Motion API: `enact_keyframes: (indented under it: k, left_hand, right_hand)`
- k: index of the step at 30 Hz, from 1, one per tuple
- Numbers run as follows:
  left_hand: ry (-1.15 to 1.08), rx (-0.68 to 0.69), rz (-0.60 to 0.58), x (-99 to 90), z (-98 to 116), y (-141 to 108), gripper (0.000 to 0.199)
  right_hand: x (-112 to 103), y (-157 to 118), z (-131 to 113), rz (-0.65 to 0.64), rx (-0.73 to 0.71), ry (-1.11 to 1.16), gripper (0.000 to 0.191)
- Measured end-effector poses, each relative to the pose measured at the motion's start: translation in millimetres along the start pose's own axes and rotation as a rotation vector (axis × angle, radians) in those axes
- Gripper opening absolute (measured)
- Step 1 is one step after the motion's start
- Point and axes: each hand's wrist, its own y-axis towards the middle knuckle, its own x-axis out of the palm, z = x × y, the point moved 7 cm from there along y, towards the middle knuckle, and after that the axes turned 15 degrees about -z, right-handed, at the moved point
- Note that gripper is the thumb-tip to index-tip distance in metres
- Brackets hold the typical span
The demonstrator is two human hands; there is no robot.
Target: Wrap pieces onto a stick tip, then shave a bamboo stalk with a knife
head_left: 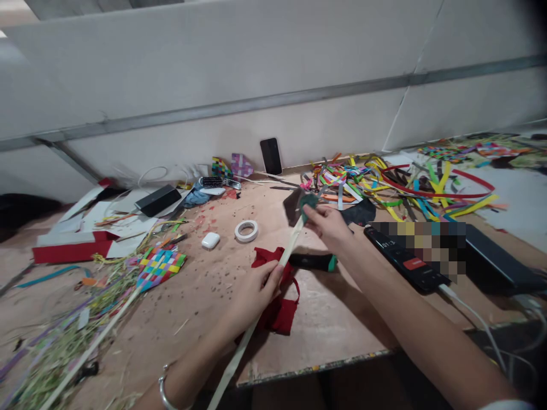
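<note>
A long pale strip (291, 246) slants from below the table's front edge up to a dark green piece at its top end. My left hand (265, 283) is closed around the strip near its middle. At the upper end, my right hand (327, 223) pinches the strip together with the dark green piece (307, 206). A dark brown flat piece (292, 206) shows just left of it. Beneath the hands lie a red cloth (284, 316) and a black-and-green handle (314, 262).
Behind the hands are a white tape roll (247, 230), a white case (211, 240) and an upright phone (271, 156). Colored strips (354, 181) pile up at the back right. A woven fish-like piece (160, 266) lies left. A cabled phone (405, 261) sits right.
</note>
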Motion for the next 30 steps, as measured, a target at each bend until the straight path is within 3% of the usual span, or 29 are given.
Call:
enact_keyframes:
  k: [4,10,12,20,27,30]
  left_hand:
    - [0.026,0.002,-0.007,0.6,1.3,-0.7,0.040]
    - [0.005,0.013,0.030,-5.6,-5.5,1.1,0.040]
    - [0.005,0.007,0.032,-5.7,-6.3,1.7,0.040]
    - [0.040,-0.003,-0.004,-1.8,1.0,-0.2,0.040]
    - [-0.033,0.008,0.037,-4.2,-5.9,0.9,0.041]
    - [-0.016,0.004,0.028,-2.5,-5.1,0.4,0.040]
  right_hand:
    - [-15.5,2.8,-8.9,0.087,-0.035,0.030,0.038]
    - [19.6,-8.1,14.6,-0.059,0.069,-0.032,0.040]
    - [22.2,-7.3,18.9,-0.072,0.107,-0.036,0.040]
    - [-11.0,5.0,-4.6,0.052,-0.025,0.082,0.036]
    - [26.8,-10.7,11.4,-0.074,0.060,-0.009,0.036]
    - [23.8,-7.9,8.5,-0.083,0.059,-0.016,0.035]
